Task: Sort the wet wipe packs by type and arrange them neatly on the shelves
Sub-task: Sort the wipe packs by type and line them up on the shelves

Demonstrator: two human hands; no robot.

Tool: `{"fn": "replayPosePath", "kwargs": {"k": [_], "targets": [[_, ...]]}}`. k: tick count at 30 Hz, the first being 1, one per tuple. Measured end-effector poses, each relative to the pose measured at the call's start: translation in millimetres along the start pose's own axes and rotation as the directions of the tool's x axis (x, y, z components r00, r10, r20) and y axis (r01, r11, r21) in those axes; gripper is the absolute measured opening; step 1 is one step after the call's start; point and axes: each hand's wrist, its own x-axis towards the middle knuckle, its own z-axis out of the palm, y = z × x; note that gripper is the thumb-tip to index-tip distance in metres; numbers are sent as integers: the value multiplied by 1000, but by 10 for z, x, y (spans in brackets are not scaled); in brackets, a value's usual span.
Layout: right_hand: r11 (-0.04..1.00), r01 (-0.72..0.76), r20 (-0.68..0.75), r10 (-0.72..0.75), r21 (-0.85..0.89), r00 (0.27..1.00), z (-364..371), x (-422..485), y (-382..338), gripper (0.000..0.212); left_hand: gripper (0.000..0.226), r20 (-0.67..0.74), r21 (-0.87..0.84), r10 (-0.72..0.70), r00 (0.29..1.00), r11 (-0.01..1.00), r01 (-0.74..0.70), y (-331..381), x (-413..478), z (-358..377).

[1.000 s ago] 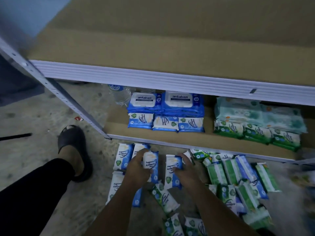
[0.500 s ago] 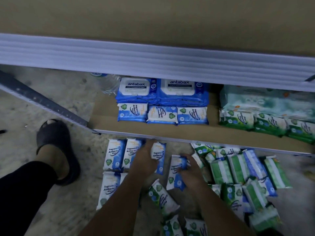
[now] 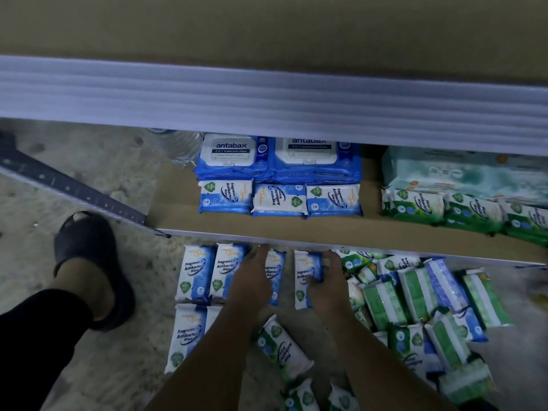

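Since the earlier frame both hands have been brought forward, so that the fingertips (image 3: 263,249) now lie almost under the front edge of the lower shelf (image 3: 296,231). The two packs with them have been straightened to sit side by side.

The left hand (image 3: 252,280) is stretched palm down, its fingers held together and pointed at the shelf. A blue pack (image 3: 275,277) is seen just right of those fingers, touching them. Whether it is gripped or only pressed cannot be told, as the thumb is hidden. The right hand (image 3: 327,284) is curled round the right edge of a second blue pack (image 3: 304,277), with the fingers clamped over its far corner. Both packs are held down by the floor (image 3: 118,173), a narrow gap between them.

Left of the left fingers, a row of blue packs (image 3: 197,272) is laid on the floor, each touching the next. Right of the right fingers, a heap of green packs (image 3: 382,301) is crowded close, with some blue ones mixed in. Behind the fingers, between the forearms, one green pack (image 3: 281,350) is lying slantwise.

Beyond the fingertips, on the shelf, three small blue packs (image 3: 278,200) are lined up before two big blue packs (image 3: 231,155), and a line of green packs (image 3: 421,206) is set well to the right. The back of that shelf is hidden by the rail (image 3: 267,96) of the shelf above. Far left of the fingers, a foot in a dark slipper (image 3: 89,250) is planted.
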Motion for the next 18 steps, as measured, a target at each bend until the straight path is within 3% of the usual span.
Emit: {"fn": "replayPosePath", "kwargs": {"k": [3,6,18], "targets": [[998,1,-63,-5,-59,998,109,76,10,48,81,15,211,-62,998,976,57,55,14,23],[997,-49,-87,43,-62,995,194,121,9,28,80,22,316,-88,996,946,76,53,54,30],[973,-50,-138,19,-225,990,311,101,-9,46,87,43,454,-118,992,887,85,66,67,2]]}}
